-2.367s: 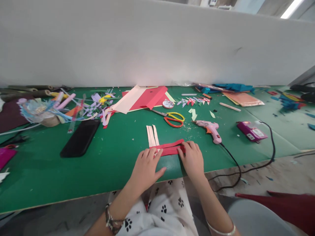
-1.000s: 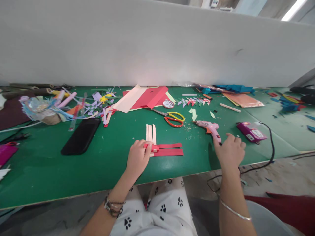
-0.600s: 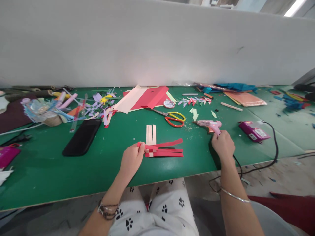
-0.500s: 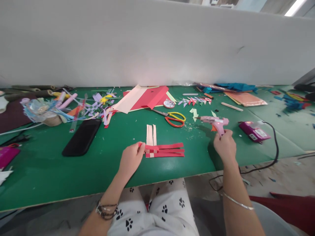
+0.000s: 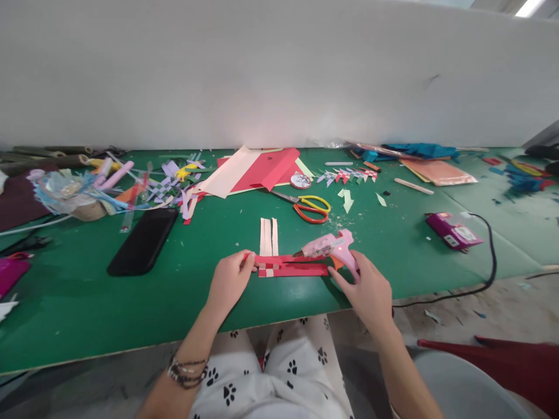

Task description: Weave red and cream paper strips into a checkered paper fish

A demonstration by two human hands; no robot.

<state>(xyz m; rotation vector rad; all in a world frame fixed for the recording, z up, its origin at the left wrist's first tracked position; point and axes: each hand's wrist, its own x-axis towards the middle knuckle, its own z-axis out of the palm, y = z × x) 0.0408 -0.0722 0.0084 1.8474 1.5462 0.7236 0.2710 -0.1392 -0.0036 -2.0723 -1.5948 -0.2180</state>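
My left hand (image 5: 230, 283) pinches the left end of a red paper strip (image 5: 266, 261) over a small woven piece of red and pale pink strips. Two pale pink strips (image 5: 268, 235) stick up from the weave, and red strips (image 5: 305, 271) run out to its right. In my right hand (image 5: 371, 291) is a pink glue gun (image 5: 334, 247) with an orange trigger. Its nozzle points left, close above the red strips near the weave; whether it touches them I cannot tell.
Scissors (image 5: 312, 209) with yellow and red handles lie behind the weave. A black phone (image 5: 143, 241) is at left, near paper scraps. Red and pink sheets (image 5: 257, 171) lie at the back. A purple box (image 5: 454, 231) with a black cord sits at right.
My right hand has brought the glue gun left and nearer, from beside the pale green scraps to above the red strips. My left hand stays at the weave, still pinching.
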